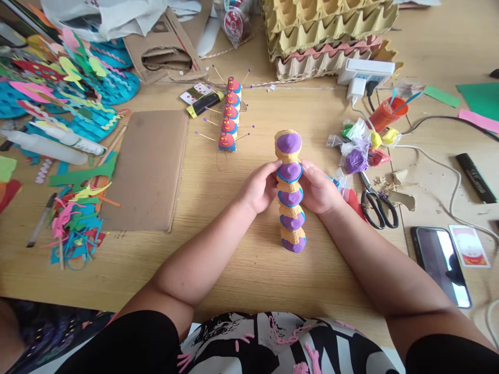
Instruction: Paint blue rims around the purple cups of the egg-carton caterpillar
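Both hands grip a strip of egg-carton cups (291,210), coloured yellow with purple tops and blue edging on several bumps. My left hand (263,189) pinches its left side near the upper bumps, and my right hand (320,191) closes on the opposite side. The strip points away from me over the wooden table; whether its near end touches the surface I cannot tell. Behind it, to the left, stands a finished-looking egg-carton caterpillar (230,115) in red and blue, with small smiling faces and purple-tipped sticks poking out.
Left lie a cardboard sheet (146,171), paper scraps (80,221) and glue bottles (50,147). Stacked egg trays (327,31) and a power strip (366,70) stand at the back. To the right are bagged clay (356,158), scissors (376,202), a phone (440,267) and a marker (475,177).
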Demonstrator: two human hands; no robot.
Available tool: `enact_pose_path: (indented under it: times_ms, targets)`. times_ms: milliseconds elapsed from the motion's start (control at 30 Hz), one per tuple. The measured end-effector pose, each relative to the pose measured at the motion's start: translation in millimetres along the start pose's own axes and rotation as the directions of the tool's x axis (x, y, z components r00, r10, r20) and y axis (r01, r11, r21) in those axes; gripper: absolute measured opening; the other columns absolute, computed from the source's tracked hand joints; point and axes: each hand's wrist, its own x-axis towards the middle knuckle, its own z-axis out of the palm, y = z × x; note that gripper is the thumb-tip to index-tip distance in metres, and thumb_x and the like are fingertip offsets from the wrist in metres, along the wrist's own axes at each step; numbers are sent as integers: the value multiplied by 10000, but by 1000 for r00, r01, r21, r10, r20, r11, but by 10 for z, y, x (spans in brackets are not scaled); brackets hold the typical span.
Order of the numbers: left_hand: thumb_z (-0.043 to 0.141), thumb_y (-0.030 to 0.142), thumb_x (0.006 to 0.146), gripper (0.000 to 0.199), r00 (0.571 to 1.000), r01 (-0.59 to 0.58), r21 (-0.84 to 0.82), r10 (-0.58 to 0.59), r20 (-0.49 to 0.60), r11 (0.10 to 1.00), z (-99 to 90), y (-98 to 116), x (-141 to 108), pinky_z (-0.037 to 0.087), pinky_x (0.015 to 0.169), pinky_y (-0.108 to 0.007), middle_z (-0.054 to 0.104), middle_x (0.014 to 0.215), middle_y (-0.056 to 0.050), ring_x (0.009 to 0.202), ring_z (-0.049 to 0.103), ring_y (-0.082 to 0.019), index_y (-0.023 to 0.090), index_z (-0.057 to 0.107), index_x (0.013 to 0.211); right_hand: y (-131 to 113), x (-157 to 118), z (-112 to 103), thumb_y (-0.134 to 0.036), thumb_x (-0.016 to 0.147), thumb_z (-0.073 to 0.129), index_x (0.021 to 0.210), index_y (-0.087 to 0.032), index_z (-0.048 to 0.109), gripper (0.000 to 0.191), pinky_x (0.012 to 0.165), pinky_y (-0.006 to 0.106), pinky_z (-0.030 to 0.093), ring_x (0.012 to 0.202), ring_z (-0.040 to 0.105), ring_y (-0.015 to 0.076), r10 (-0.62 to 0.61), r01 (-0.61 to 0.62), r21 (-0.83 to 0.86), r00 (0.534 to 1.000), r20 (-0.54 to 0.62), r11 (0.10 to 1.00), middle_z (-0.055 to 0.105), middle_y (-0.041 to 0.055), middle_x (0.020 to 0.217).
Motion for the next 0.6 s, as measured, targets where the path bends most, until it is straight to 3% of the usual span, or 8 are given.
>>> enact_pose_path:
  times_ms: [333, 500, 600]
  targets:
    - [774, 532, 960, 363, 1000, 9, -20, -9, 15, 1000, -27, 13, 6, 585, 732, -307, 815, 856, -58, 784, 782, -203, 172, 796, 925, -5, 1, -14, -577, 745, 935, 909, -255, 712, 424, 820, 383, 632, 789, 720, 197, 43, -42, 70, 999, -13, 997, 781, 5, 854]
    - [745, 484, 990, 316, 996, -17, -12, 18, 92, 1000, -41, -1, 15, 608, 807, -321, 845, 945, -63, 889, 803, -221, 177, 816, 996, -43, -19, 18, -684, 800, 845, 906, -271, 707, 448, 786, 420, 641, 814, 738, 244, 61, -62, 52, 998, 19, 997, 774, 19, 820]
    - [735, 460, 1000, 296, 997, -5, -46, 8, 81, 999, -55, -11, 19, 609, 822, -324, 847, 949, -58, 887, 803, -218, 175, 814, 1000, -36, -14, 15, -675, 788, 868, 875, -268, 680, 456, 754, 402, 634, 781, 721, 231, 39, -42, 52, 998, 51, 998, 754, 8, 796]
